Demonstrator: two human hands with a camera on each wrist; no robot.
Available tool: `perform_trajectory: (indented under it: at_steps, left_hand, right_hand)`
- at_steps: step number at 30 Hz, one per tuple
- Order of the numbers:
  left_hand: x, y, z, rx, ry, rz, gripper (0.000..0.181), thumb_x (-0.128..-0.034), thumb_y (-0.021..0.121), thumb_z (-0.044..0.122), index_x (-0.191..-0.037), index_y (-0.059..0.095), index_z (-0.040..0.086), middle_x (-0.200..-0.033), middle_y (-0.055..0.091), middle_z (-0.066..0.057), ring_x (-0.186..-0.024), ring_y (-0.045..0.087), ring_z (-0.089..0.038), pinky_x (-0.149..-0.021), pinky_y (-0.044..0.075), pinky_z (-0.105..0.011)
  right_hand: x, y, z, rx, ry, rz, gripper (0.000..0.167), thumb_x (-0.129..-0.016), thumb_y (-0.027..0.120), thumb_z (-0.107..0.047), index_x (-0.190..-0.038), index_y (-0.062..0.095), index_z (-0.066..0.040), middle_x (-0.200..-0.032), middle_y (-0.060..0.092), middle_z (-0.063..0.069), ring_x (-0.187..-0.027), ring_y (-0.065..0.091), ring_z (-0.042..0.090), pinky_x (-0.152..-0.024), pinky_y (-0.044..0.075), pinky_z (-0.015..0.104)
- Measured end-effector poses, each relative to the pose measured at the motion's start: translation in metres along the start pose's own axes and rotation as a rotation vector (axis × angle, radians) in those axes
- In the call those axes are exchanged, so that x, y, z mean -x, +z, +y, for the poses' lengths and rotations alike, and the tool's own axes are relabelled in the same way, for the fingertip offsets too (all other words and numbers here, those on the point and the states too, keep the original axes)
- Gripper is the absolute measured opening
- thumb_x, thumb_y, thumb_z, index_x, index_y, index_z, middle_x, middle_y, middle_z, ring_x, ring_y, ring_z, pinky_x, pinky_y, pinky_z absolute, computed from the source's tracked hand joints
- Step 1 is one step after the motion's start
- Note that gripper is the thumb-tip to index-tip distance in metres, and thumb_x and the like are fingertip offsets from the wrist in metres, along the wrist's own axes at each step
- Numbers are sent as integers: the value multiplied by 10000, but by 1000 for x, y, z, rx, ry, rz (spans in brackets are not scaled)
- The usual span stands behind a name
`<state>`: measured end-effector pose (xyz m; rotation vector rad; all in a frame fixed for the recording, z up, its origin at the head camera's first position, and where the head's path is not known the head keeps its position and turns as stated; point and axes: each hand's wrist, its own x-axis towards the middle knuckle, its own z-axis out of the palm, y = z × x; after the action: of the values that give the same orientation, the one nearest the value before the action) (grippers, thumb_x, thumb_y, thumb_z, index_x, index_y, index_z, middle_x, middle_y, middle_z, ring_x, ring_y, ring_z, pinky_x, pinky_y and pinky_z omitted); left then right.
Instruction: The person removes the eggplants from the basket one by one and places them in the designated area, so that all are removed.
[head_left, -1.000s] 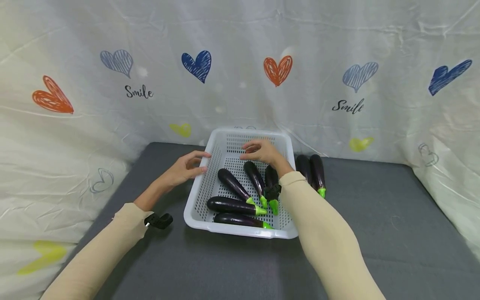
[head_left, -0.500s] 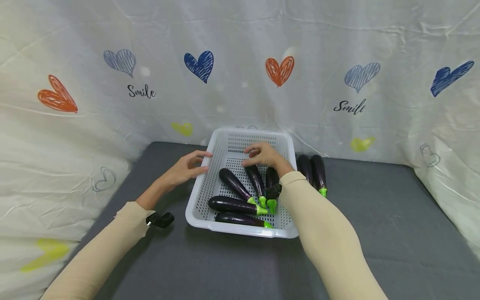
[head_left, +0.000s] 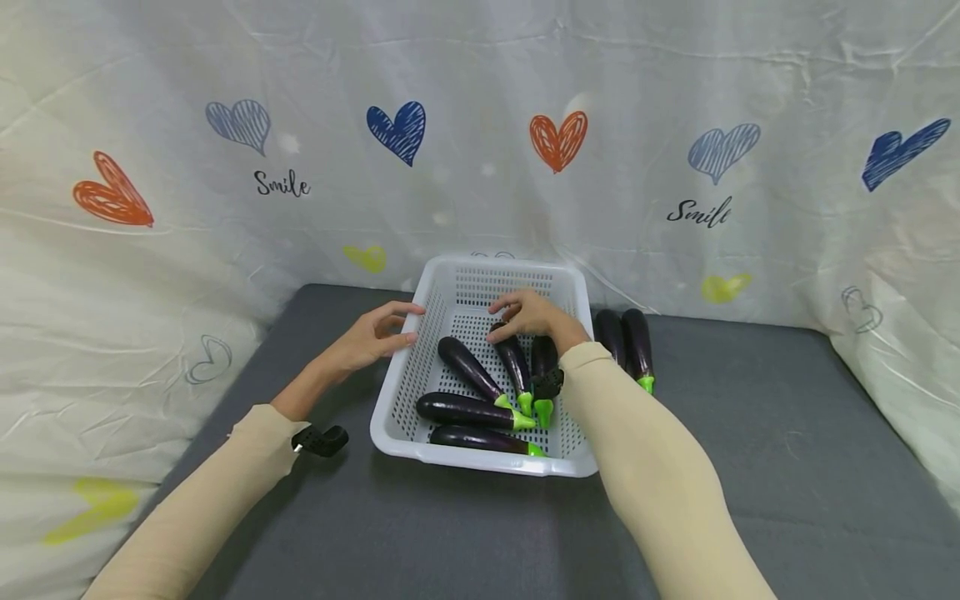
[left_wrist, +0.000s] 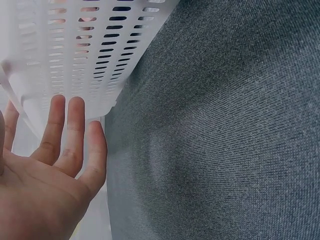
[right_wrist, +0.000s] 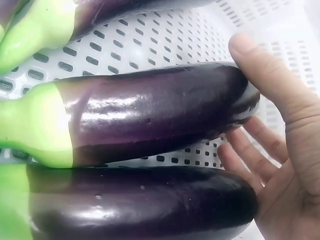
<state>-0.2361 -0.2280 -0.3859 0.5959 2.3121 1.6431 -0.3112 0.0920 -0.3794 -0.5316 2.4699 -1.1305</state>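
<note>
A white perforated basket [head_left: 390,392] on the dark cloth holds several dark purple eggplants with green stems. At its left side my left hand [head_left: 378,333] has its fingertips on or close to the rim; its fingers [left_wrist: 75,125] look extended alongside the wall in the left wrist view. Inside the basket, my right hand [head_left: 532,317] is at the rounded end of an eggplant [right_wrist: 155,112], thumb on one side and fingers on the other, without a visible firm grip. Another eggplant [right_wrist: 145,202] lies parallel beside it, near the palm.
Two more eggplants [head_left: 637,346] lie outside the basket, against its right side. Dark grey cloth [head_left: 480,533] covers the table. A pale curtain [head_left: 480,200] printed with hearts hangs behind the basket and at both sides.
My right hand has come down from above the eggplants to the far end of the middle one. The two rightmost eggplants in the basket have shifted slightly left. My left hand has stayed put.
</note>
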Motion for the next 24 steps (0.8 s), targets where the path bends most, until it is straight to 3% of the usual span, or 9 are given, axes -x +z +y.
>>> perform_trajectory:
  at_steps: [10,17,24]
  left_hand:
    - [0,1,1,9,0,-4,491,-1022,660,159,-1479,484,136,-1306,553,-217,-1088,622,-358,-856,537,-499]
    - [0,1,1,11,0,-3,493,-1020,664,165,-1478,485,134,-1307,551,-220,-1095,621,-359,-862,537,-503]
    - [0,1,0,25,2,-6,499,-1015,672,166,-1476,485,124,-1312,547,-228,-1094,622,-365,-855,541,-497]
  right_hand:
    - [3,0,-3,-45,19,-31,433,-836,875,-167,-1214,723,-21,-1283,635,193,-1162,600,306,-844,545,395]
    - [3,0,-5,-110,25,-16,421,-842,869,-159,-1214,727,-23,-1304,619,193,-1181,585,305,-844,546,401]
    - [3,1,-6,-176,-18,2,415,-856,852,-125,-1232,716,-16,-1311,609,201,-1208,570,311,-886,536,433]
